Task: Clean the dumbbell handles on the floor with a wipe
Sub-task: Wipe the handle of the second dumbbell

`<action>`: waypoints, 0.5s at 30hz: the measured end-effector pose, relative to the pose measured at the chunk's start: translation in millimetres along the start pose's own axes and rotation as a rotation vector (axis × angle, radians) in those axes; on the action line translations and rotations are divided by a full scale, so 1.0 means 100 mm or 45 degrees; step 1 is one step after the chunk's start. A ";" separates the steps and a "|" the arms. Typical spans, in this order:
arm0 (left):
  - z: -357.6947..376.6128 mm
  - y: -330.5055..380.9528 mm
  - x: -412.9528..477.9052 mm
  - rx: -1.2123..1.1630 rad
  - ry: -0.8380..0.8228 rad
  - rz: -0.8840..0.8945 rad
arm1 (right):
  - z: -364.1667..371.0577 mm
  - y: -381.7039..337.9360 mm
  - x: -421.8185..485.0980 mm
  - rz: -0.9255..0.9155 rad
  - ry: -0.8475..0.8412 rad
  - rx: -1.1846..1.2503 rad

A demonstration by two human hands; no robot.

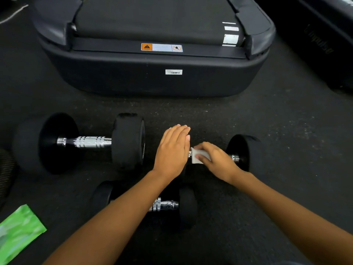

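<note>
A dark speckled gym floor (257,119) fills the frame, with the black end of a treadmill (152,77) across the top. Three dumbbells lie on it — one at the left (86,142), one low in the centre (166,204), and one right of centre (238,153). The right hand (215,159) pinches a white wipe (198,156) around that dumbbell's chrome handle. The left hand (172,150) lies flat, fingers pressed together, over its near weight. A green packet (19,232) sits at lower left.

A gym: dumbbells (80,142) lie on black rubber flooring (286,131) behind a treadmill (152,77).
</note>
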State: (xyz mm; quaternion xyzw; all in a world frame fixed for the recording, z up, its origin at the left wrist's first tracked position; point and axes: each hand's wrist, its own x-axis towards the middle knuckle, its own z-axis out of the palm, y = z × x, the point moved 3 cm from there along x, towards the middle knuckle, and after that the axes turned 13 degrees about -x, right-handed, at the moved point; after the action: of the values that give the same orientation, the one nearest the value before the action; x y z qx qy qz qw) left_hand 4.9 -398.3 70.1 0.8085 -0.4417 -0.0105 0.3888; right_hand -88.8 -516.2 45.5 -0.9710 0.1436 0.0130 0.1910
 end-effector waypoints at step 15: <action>0.01 0.00 0.00 0.007 -0.024 -0.020 | -0.02 -0.11 -0.20 -0.184 0.332 -0.363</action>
State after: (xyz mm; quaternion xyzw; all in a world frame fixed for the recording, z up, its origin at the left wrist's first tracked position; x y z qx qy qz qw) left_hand 4.3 -398.7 69.8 0.8129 -0.4392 -0.0200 0.3821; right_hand -104.6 -501.4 52.7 -0.9894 0.0939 -0.1064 0.0317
